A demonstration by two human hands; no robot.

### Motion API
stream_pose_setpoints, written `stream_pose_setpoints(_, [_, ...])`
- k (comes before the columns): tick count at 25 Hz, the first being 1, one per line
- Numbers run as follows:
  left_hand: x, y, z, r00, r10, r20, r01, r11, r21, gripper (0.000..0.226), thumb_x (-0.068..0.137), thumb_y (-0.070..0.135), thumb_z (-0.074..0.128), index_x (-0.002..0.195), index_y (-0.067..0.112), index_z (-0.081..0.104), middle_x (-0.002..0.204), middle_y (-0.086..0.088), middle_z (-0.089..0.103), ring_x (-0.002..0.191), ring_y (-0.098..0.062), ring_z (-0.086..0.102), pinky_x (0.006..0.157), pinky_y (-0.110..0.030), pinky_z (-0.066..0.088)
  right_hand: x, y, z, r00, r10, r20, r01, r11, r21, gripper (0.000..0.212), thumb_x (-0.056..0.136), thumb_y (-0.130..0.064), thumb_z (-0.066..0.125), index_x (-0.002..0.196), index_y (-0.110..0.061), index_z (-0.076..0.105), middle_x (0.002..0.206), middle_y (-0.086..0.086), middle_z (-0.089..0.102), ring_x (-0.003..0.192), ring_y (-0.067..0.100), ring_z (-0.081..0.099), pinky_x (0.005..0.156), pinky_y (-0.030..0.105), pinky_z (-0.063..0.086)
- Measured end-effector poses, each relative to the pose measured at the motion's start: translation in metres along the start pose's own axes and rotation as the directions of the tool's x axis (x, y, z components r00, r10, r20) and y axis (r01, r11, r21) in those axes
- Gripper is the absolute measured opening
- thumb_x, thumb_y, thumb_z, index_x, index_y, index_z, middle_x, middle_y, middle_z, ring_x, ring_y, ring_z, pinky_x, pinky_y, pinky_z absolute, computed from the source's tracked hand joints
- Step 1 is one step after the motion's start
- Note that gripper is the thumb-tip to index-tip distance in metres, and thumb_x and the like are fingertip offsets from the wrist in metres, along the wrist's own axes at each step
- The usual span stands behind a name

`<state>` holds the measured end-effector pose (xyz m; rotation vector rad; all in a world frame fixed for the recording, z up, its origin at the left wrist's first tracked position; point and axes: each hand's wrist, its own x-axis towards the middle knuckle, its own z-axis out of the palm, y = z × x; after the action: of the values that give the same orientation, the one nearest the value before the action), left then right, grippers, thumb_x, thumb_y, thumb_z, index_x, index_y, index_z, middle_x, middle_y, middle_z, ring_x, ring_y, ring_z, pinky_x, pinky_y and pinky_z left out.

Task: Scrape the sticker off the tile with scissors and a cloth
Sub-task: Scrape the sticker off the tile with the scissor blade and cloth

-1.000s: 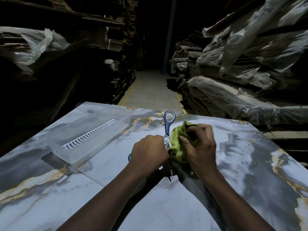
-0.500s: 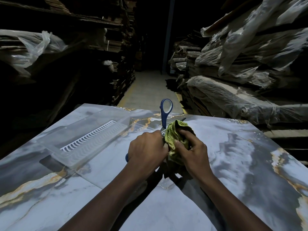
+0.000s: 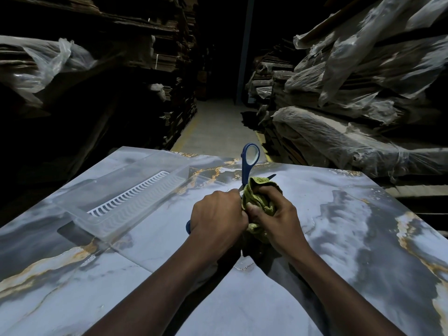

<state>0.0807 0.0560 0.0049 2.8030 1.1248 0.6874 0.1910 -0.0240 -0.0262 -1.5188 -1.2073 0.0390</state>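
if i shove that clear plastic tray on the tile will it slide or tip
The clear rectangular plastic tray looks thin-walled, holding only a white slatted insert, so probably light. Low and flat on the glossy marbled tile, it would likely slide easily, not tip.

Both bare arms reach forward and the hands touch in the middle. The left hand (image 3: pixel 217 214) is a tight fist, it seems round the scissors (image 3: pixel 247 166). The right hand (image 3: pixel 276 221) curls its fingers into the cloth (image 3: pixel 257 190).
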Motion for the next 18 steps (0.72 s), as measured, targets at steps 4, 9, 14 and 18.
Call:
stream_pose_setpoints(4, [0.001,-0.002,0.003,1.0,-0.021,0.014,0.022,0.997,-0.077,0.031,0.09,0.049,0.05,0.101,0.022,0.06,0.084,0.002,0.06,0.076,-0.02,0.054,0.06,-0.028,0.037,0.007,0.021,-0.008,0.987,-0.118,-0.11,0.078,0.944,-0.32,0.031,0.071,-0.003,0.065,0.098,-0.018,0.072,0.09,0.0,0.071,0.081,0.013,0.064,0.072,0.015,0.045])
stream_pose_setpoints(9, [0.004,-0.002,0.006,0.996,-0.007,0.088,0.014,0.997,-0.078,0.032,0.09,0.05,0.052,0.099,0.021,0.06,0.076,0.004,0.052,0.07,-0.017,0.049,0.059,-0.027,0.035,0.005,0.016,-0.016,0.906,-0.151,-0.396,0.026,0.953,-0.303,0.029,0.07,-0.007,0.06,0.096,-0.009,0.074,0.088,0.001,0.069,0.079,0.009,0.059,0.075,0.016,0.046])
stream_pose_setpoints(14, [0.003,-0.007,0.011,0.997,-0.004,0.078,0.008,0.999,-0.053,0.027,0.087,0.045,0.05,0.093,0.02,0.06,0.071,0.004,0.047,0.069,-0.02,0.047,0.058,-0.027,0.033,0.001,0.02,-0.004,0.967,-0.251,-0.034,0.211,0.873,-0.44,0.037,0.071,-0.001,0.068,0.105,-0.016,0.072,0.093,0.007,0.069,0.082,0.02,0.062,0.074,0.021,0.047])
stream_pose_setpoints(18, [0.005,-0.005,0.011,0.993,-0.016,0.115,0.022,0.998,-0.055,0.031,0.088,0.051,0.051,0.086,0.02,0.055,0.071,0.004,0.048,0.068,-0.018,0.046,0.055,-0.027,0.03,0.009,0.024,-0.015,0.95,-0.058,-0.307,-0.055,0.936,-0.349,0.028,0.075,-0.014,0.06,0.1,-0.016,0.072,0.089,0.009,0.069,0.08,0.026,0.063,0.072,0.03,0.049])
